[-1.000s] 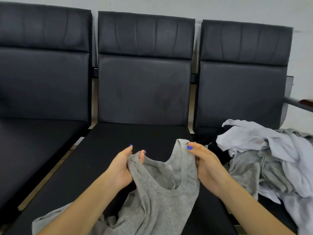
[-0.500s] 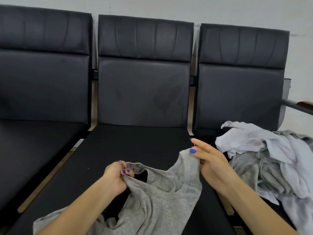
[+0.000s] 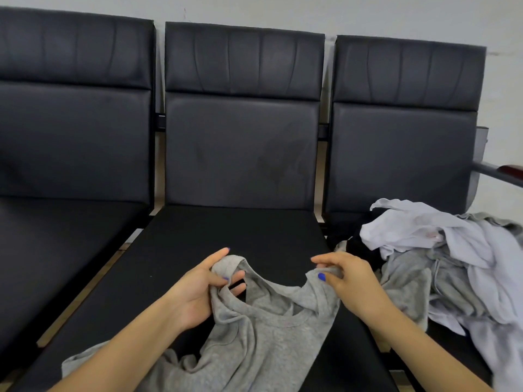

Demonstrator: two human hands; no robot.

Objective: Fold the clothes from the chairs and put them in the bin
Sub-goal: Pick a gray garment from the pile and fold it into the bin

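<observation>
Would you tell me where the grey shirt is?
The grey shirt lies on the middle chair's seat, its shoulders held by both hands.

bare forearms, blue-painted nails, left hand, right hand

1. Grey shirt: plain heather grey, no print.
2. Chairs: black padded leather, stitched vertical seams on the upper back panels.
3. Clothes pile on the right chair: white and pale lavender pieces over grey ones, a bit of black at its left edge.
4. Fingernails: bright blue polish.
5. Wall: plain off-white.
6. Armrest: dark reddish-brown on a grey bar.
</observation>
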